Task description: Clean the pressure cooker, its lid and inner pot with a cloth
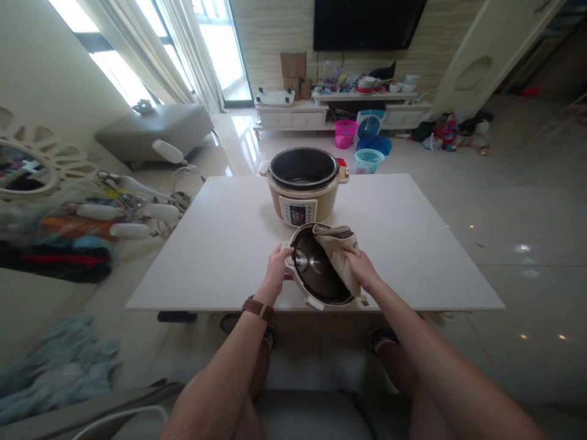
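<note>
My left hand (276,267) grips the rim of a round pressure cooker lid (316,275) at its left side. The lid is tilted, its dark metal underside turned toward me, low over the table's near edge. A folded beige cloth (338,250) is held in my right hand (362,269) and lies against the lid's right part, covering some of it. Just beyond the lid stands the beige electric pressure cooker (302,189), uncovered, with a dark inner pot and a button panel facing me.
The white table (220,244) carries the cooker. Behind it are a pink basket (345,133), a light blue basket (369,160) and a cluttered white TV cabinet (293,119). To the left stand a grey bench (160,131) and a white lamp (160,212) with several arms.
</note>
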Motion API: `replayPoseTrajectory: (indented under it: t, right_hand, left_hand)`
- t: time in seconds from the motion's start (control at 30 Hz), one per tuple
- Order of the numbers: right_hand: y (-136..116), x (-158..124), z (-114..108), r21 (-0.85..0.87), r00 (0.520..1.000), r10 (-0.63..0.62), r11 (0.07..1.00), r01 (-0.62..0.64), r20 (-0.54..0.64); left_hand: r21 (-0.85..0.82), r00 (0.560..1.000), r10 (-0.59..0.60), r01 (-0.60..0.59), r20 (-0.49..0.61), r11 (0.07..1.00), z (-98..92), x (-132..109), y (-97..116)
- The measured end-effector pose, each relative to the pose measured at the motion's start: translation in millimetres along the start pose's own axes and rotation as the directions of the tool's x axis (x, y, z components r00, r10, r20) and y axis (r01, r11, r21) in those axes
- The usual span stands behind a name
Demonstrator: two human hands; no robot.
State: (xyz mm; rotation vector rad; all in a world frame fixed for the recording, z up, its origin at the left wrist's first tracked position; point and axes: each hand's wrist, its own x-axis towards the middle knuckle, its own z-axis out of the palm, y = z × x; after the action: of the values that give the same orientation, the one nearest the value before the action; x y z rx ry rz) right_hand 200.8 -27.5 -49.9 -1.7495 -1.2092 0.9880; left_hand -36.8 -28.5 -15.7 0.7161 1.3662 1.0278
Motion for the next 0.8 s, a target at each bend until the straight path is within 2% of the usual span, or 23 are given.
replayPoseTrajectory:
  t: [0.07, 0.17, 0.33, 0.4, 0.47, 0.53, 0.6, 0.63, 0.7, 0.8]
  right_hand:
    - [-4, 4, -5, 0.051, 0.999, 0.034, 0.998, -0.032, -0.034]
    - [-9, 5, -3, 0.098, 0.995, -0.046, 0.994, 0.054, -0.090]
    - [-21, 2, 24, 0.175, 0.975, -0.097, 0.975, 0.133, -0.202]
    - [-26, -5, 38, 0.175, 0.983, -0.124, 0.974, 0.147, -0.137]
    - [-31, -14, 48, 0.143, 0.982, -0.184, 0.974, 0.178, 0.032]
    - [-35, -20, 53, 0.128, 0.945, -0.246, 0.966, 0.223, 0.214]
    - [-35, -20, 48, 0.128, 0.920, -0.249, 0.967, 0.220, 0.303]
    - [-34, -17, 43, 0.131, 0.926, -0.223, 0.973, 0.191, 0.305]
    - [-29, -5, 28, 0.167, 0.957, -0.128, 0.982, 0.086, 0.260]
    - [-21, 18, 0, 0.346, 0.991, -0.021, 0.938, -0.026, 0.132]
  left_hand:
    - [-0.011, 1.000, 0.000, 0.000, 0.002, 1.000, 4.3, -3, -2]
    - [-0.031, 1.000, 0.004, -0.004, 0.023, 1.000, 12.0, -7, -5]
    - [-0.048, 0.998, 0.001, 0.002, 0.055, 0.999, 20.4, -10, -12]
    - [-0.043, 0.998, 0.002, 0.000, 0.057, 0.999, 21.0, -10, -14]
    - [-0.040, 0.999, 0.008, -0.005, 0.051, 0.999, 20.4, -8, -16]
    - [-0.048, 0.999, 0.009, -0.007, 0.031, 0.999, 18.8, -5, -18]
    - [-0.072, 1.000, -0.007, 0.007, 0.001, 0.997, 16.3, -2, -22]
    - [-0.090, 1.000, -0.023, 0.022, -0.013, 0.996, 14.8, 0, -23]
    - [-0.123, 0.998, -0.056, 0.051, -0.031, 0.991, 12.0, 3, -25]
    - [-0.128, 0.997, -0.075, 0.071, -0.029, 0.989, 9.4, 5, -25]
